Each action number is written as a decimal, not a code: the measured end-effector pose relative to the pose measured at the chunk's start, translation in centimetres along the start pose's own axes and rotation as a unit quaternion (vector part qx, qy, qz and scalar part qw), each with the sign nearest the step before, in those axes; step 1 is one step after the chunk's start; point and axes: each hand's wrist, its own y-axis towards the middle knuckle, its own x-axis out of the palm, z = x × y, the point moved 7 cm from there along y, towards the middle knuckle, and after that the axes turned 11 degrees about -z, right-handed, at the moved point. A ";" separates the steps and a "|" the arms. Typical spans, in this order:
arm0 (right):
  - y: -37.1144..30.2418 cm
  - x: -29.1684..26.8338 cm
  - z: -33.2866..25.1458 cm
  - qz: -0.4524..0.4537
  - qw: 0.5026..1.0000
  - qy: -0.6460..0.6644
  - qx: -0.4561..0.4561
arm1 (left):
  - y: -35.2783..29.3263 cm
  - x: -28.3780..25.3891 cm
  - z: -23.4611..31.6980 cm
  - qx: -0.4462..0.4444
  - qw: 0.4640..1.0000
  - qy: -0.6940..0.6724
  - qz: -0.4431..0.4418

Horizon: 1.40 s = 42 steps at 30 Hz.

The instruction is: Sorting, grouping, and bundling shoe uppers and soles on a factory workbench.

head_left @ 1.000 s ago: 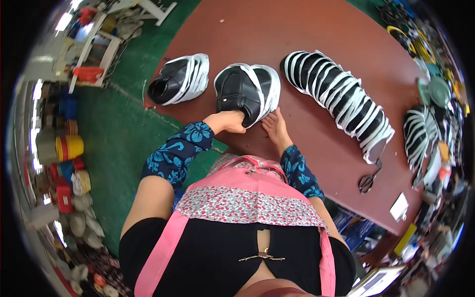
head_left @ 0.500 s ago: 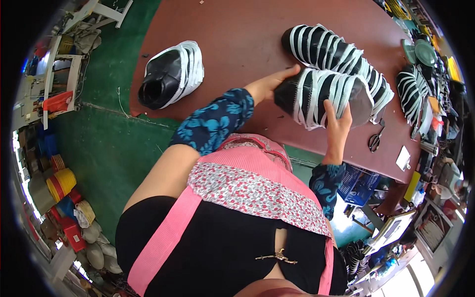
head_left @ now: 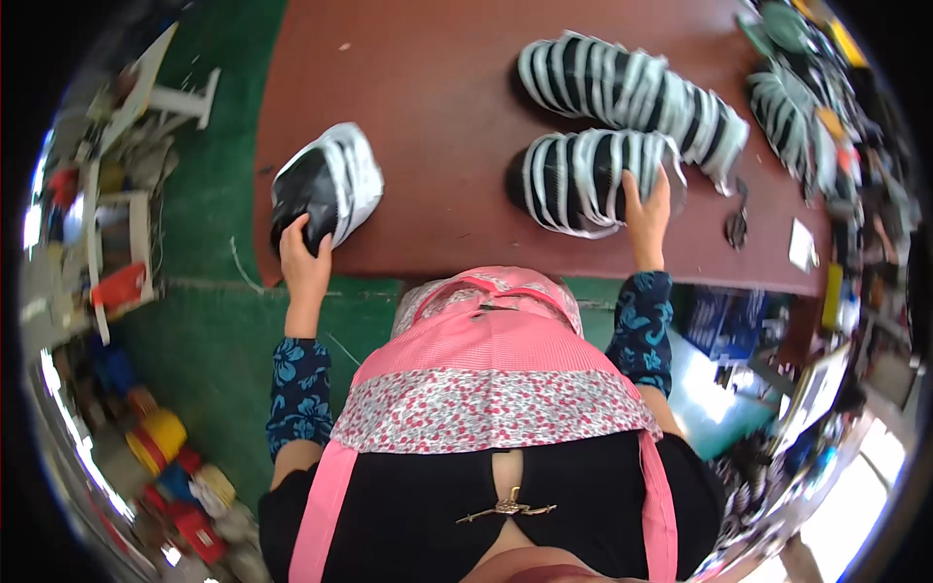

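Note:
On the left of the table lies a small nested stack (head_left: 335,185) of what look like black shoe uppers with white edges. My left hand (head_left: 305,264) is closed on its near end, thumb and fingers pinching the black part. A longer stack of uppers (head_left: 578,180) rests near the table's front edge, right of the middle. My right hand (head_left: 646,222) grips this stack's right end, the thumb on top and the other fingers partly hidden. Just behind it, a still longer row of uppers (head_left: 622,87) runs slantwise, apart from both hands.
The reddish-brown table (head_left: 437,117) ends just in front of my pink apron (head_left: 496,335). Scissors (head_left: 737,225) and a white card (head_left: 803,245) lie at the right, near another striped stack (head_left: 782,112). Green floor (head_left: 219,360) spreads to the left, with shelving and piled goods beyond.
My left hand has left the stack in my right hand and moved left to grip the small stack. The right-hand stack has come down onto the table, slightly to the left.

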 end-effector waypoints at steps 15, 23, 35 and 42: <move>-7.3 -3.9 -8.4 -0.097 0.987 0.111 -0.064 | 5.9 13.4 1.8 -0.186 0.848 -0.069 -0.492; -2.0 -13.8 -17.2 -0.302 0.864 0.328 -0.235 | 4.0 -4.9 36.6 -0.029 0.595 -0.705 -0.385; 3.4 -21.2 19.5 -0.274 0.842 0.404 0.229 | 11.8 26.5 72.3 0.302 0.926 0.003 -0.228; 6.2 -13.8 24.2 -0.319 0.785 0.519 0.115 | 11.5 26.6 70.9 0.315 0.932 0.119 -0.131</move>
